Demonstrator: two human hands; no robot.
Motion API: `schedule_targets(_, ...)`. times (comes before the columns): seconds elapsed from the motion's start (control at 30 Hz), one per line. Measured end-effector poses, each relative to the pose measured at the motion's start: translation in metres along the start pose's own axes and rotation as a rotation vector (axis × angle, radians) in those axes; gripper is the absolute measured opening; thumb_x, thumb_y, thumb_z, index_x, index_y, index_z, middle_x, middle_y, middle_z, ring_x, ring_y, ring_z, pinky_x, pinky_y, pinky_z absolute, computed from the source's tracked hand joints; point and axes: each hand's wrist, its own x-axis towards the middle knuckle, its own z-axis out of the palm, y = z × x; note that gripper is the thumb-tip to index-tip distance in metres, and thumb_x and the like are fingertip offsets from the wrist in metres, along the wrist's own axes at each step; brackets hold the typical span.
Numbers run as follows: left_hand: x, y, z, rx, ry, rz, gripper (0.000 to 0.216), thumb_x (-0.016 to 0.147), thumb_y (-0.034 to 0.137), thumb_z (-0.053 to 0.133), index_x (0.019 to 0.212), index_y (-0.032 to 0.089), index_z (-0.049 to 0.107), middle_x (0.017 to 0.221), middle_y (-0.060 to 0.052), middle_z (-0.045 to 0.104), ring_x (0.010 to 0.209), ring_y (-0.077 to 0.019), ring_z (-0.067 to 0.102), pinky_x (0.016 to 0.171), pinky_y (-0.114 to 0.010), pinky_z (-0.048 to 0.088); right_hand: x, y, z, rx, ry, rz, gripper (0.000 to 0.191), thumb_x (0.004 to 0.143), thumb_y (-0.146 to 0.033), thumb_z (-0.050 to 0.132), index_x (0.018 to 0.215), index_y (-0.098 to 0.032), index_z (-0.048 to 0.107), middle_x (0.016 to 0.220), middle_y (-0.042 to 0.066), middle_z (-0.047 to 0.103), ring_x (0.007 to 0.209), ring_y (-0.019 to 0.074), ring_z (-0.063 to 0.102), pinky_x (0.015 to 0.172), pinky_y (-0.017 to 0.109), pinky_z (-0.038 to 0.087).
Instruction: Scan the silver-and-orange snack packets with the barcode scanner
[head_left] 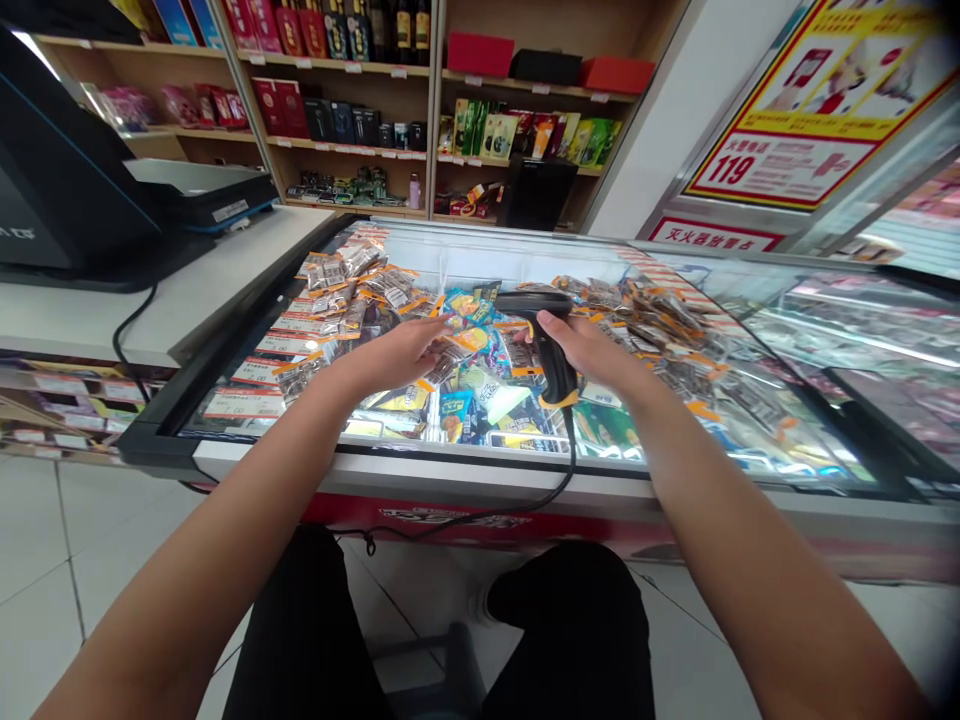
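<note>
My right hand (581, 345) is wrapped round the grip of a black and yellow barcode scanner (553, 355), whose head points left toward my left hand. The scanner's cord hangs down over the front edge of the freezer. My left hand (409, 352) is closed on a small snack packet (452, 355) with orange edges; part of the packet is hidden by the fingers. Around both hands lie many similar brown packets with orange edges, in a left pile (352, 285) and a right pile (660, 320). Between the hands show blue snack bags (469, 305).
The packets lie on a glass-topped chest freezer (480, 462). Price labels (259, 372) run along its left side. To the left, a counter (247, 260) carries a black terminal (60, 180) and a scale (202, 190). Stocked shelves (337, 65) stand behind.
</note>
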Motion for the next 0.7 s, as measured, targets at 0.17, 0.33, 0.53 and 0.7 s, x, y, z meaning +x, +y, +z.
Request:
schedule_targets(0.17,-0.001,-0.006,0.001,0.097,0.015,0.076,0.043,0.106,0.035,0.040,0.137,0.027,0.068,0.144,-0.011,0.061,0.144,-0.0320,0.046,0.121,-0.054,0.036,-0.007,-0.009,0.004,0.052,0.082,-0.051,0.057,0.087,-0.081,0.059,0.090,-0.024,0.065,0.078,0.008,0.073,0.073,0.0246,0.070,0.064,0.033,0.056)
schedule_targets(0.33,-0.002,-0.004,0.007,0.187,0.005,-0.090,0.060,0.102,0.056,0.047,0.159,0.037,0.045,0.156,-0.016,0.046,0.155,-0.0454,0.025,0.116,-0.071,0.032,-0.017,-0.020,0.003,0.089,-0.123,0.060,0.061,0.085,-0.084,0.058,0.086,-0.023,0.065,0.060,0.005,0.066,0.047,0.0187,0.059,0.046,0.032,0.048)
schedule_targets(0.53,0.003,-0.005,0.013,0.186,0.007,-0.116,0.069,0.099,0.065,0.045,0.161,0.037,0.038,0.162,-0.017,0.039,0.158,-0.0457,0.019,0.118,-0.071,0.029,-0.021,-0.022,0.001,-0.052,-0.194,0.130,0.056,0.083,-0.079,0.066,0.079,-0.023,0.061,0.060,0.006,0.066,0.048,0.0191,0.060,0.043,0.032,0.050)
schedule_targets(0.7,0.003,-0.006,0.015,0.174,0.027,-0.113,0.069,0.099,0.068,0.043,0.161,0.038,0.039,0.160,-0.015,0.042,0.156,-0.0465,0.023,0.118,-0.071,0.027,-0.024,-0.025,-0.004,-0.068,-0.209,0.102,0.055,0.085,-0.077,0.067,0.079,-0.022,0.062,0.061,0.005,0.067,0.048,0.0176,0.059,0.042,0.030,0.049)
